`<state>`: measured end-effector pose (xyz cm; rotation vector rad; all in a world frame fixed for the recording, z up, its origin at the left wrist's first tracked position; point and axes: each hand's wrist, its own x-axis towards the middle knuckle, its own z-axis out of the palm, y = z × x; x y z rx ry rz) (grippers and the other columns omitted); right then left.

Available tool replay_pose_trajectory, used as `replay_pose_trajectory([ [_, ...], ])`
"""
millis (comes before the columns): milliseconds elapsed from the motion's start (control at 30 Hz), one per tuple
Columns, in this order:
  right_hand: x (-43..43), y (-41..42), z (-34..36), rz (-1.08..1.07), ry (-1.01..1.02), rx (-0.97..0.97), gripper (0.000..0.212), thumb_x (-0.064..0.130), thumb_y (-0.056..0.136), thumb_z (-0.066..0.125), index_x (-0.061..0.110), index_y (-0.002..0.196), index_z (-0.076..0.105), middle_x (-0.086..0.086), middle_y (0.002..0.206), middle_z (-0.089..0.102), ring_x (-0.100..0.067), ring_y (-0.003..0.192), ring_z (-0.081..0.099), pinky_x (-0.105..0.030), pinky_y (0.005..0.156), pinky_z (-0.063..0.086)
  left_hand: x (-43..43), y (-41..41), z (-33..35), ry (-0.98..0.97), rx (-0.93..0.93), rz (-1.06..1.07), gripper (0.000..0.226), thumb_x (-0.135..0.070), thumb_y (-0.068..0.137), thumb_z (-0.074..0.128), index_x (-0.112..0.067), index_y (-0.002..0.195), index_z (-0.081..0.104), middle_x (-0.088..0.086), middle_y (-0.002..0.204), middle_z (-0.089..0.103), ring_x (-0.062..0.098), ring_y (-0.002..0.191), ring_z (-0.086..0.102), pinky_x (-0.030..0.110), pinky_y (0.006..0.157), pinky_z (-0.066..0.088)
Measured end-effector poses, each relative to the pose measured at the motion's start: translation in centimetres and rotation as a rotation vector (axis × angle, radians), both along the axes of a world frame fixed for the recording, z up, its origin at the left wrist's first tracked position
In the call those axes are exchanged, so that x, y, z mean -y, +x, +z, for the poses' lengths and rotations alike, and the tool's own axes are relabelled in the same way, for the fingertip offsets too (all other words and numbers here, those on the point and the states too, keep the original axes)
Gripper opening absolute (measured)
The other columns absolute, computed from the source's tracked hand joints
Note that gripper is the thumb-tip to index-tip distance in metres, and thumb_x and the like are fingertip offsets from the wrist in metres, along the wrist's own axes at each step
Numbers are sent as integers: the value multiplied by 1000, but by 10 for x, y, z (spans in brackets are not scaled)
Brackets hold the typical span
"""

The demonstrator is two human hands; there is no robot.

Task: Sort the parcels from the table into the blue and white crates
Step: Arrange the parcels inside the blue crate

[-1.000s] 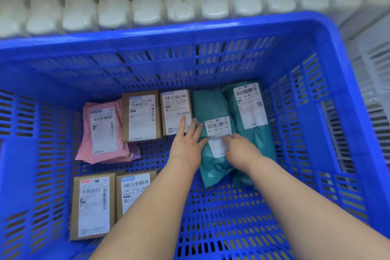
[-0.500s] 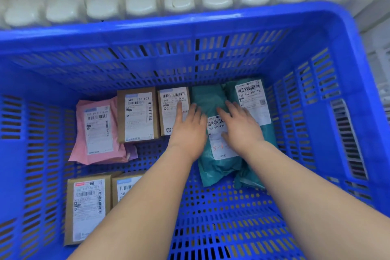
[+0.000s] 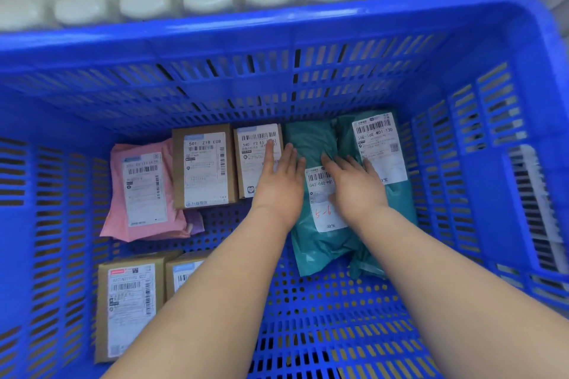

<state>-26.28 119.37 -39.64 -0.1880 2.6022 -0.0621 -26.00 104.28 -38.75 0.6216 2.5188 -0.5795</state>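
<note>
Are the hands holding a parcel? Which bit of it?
Nothing is held. The left hand lies flat, fingers straight, on the small brown box and the teal bag; the right hand rests flat on that bag's label.

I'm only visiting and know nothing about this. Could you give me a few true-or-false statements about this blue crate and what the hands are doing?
1. The left hand and the right hand lie flat on parcels, fingers straight. True.
2. The pink mailer lies against the crate's right wall. False: the pink mailer lies on the left side of the blue crate.
3. The teal mailer under the right hand has "5-6" handwritten on its label. True.
4. The crate holds only soft mailers. False: the brown box labelled 501 is one of several boxes in it.
</note>
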Motion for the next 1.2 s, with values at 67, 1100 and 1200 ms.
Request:
replay_pose_trajectory([
  [67,1,1,6,-14,-7,25,81,17,91,60,26,157,14,-6,158,29,-25,148,22,-42,121,15,3,1,5,6,10,-11,73,-42,104,32,-6,158,-2,19,165,0,33,153,-9,66,115,-12],
  [1100,221,114,331,413,-255,-154,50,24,96,48,26,145,44,2,146,42,-24,131,45,-35,93,48,225,209,303,235,-339,676,63,-17,101,37,-13,158,10,14,165,8,31,153,3,53,121,-2],
  [1200,266,133,348,492,-281,-183,47,24,97,47,29,144,46,5,146,42,-21,129,47,-32,90,48,271,241,317,281,-389,769,62,-19,101,40,-13,157,15,15,164,12,30,152,7,51,121,-2],
])
